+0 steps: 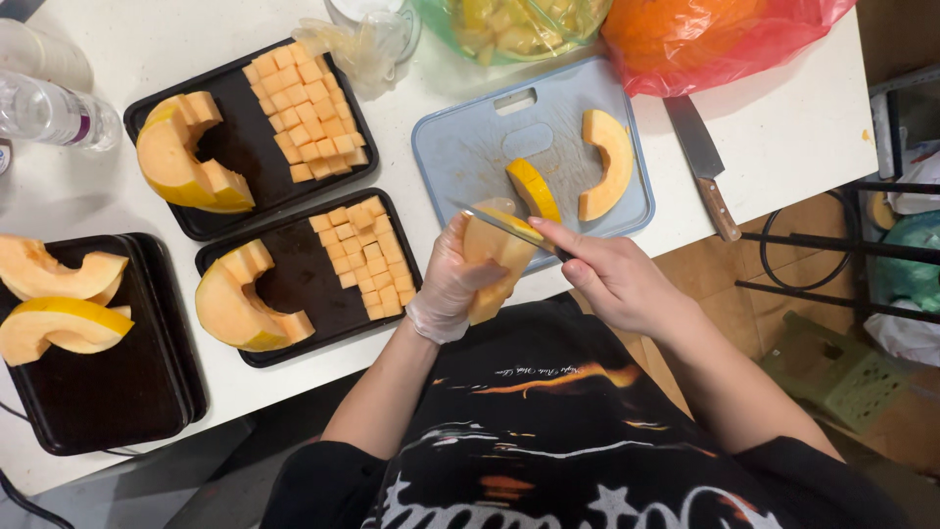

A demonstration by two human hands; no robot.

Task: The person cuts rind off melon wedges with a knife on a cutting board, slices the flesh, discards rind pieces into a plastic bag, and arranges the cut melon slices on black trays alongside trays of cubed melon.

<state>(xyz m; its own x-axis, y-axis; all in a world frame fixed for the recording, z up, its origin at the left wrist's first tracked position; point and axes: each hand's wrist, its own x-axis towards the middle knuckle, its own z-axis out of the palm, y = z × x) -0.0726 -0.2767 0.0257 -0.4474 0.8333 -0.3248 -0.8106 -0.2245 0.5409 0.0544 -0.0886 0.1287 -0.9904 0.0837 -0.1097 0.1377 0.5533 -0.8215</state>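
**Over the counter's near edge: a melon piece held and cut**

At the front edge of the white counter (147, 44), in the head view, a peeled orange melon piece (493, 264) is gripped by the left hand (448, 284), which is covered by a thin clear glove; the fingers are wrapped tightly around the piece. A knife (509, 227) is held in the right hand (612, 279), closed around the handle, and its blade is laid across the top of the piece. Both hands hang just over the counter's edge, above the person's dark printed shirt, so the piece is held in the air rather than rested on the grey cutting board (460, 157) just beyond it.

On the board a curved melon slice (609, 162) and a smaller strip with yellow rind (534, 188) are seen, with bare board left around them. A second knife (703, 162) lies just right of the board, its wooden handle reaching past the counter's right edge. To the left, two black trays (245, 147) are packed side by side, each filled with melon cubes (313, 108) and a curved wedge; little free counter is left between them. A third tray (117, 392) with two wedges overhangs the near left edge.

At the top, a red bag (705, 39) and a clear bag of fruit are cut off by the frame. The knife handle is hidden inside the right hand.
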